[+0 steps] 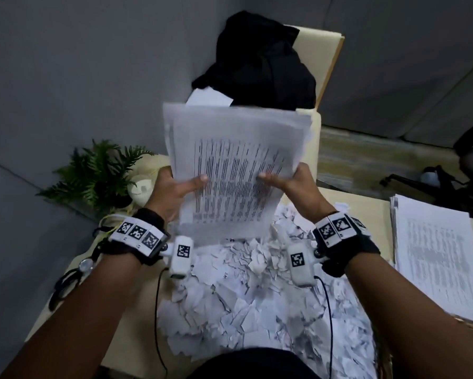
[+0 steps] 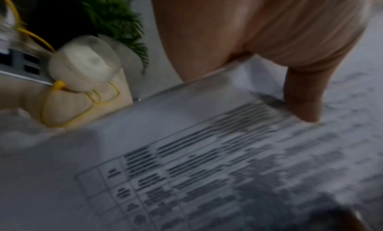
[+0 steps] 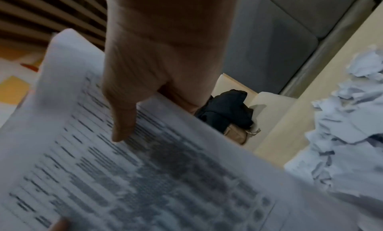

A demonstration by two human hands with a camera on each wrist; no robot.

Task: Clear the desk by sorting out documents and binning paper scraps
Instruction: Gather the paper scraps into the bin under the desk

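A sheaf of printed documents is held up between the two hands, tilted, its sheets slightly fanned at the top and left edges; the front page carries dense rows of blurred text in a ruled table. Below and between the hands lies a broad heap of torn and crumpled white paper scraps, some bearing print. To the right of the right hand, well apart, a second stack of printed pages lies flat.

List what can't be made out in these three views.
- Printed white document stack: text motion-blurred in all views.
- Fingers behind it: hidden by the sheets; left hand, right hand.
- Torn white paper scraps: partly covered by the forearms, head view.
- No bin in any view.
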